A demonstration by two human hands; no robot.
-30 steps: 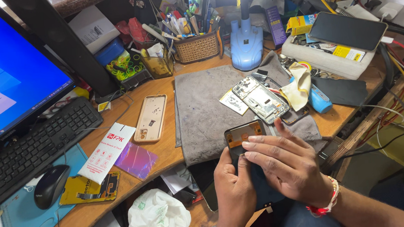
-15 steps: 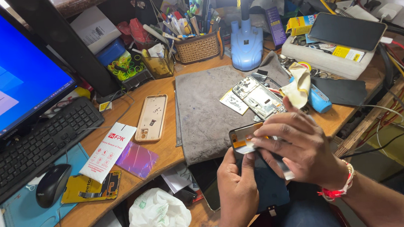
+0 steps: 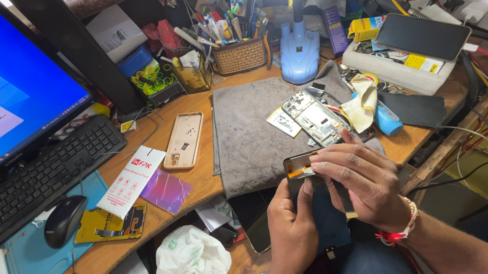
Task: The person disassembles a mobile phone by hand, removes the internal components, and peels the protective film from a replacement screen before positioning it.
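Note:
Both hands hold a dark phone display panel with an orange flex strip near its top edge, just off the desk's front edge. My left hand grips it from below with the thumb up along its side. My right hand lies over the panel, fingertips pressed on its upper edge. Right behind them an opened phone body with bare circuitry lies on the grey mat.
A tan phone back cover lies left of the mat. A keyboard, mouse and monitor fill the left. A blue lamp base, pen basket, yellow cloth and black phone stand behind.
My right hand has slid from the panel's lower part up over its top edge. The panel has stayed in both hands, shifting slightly.

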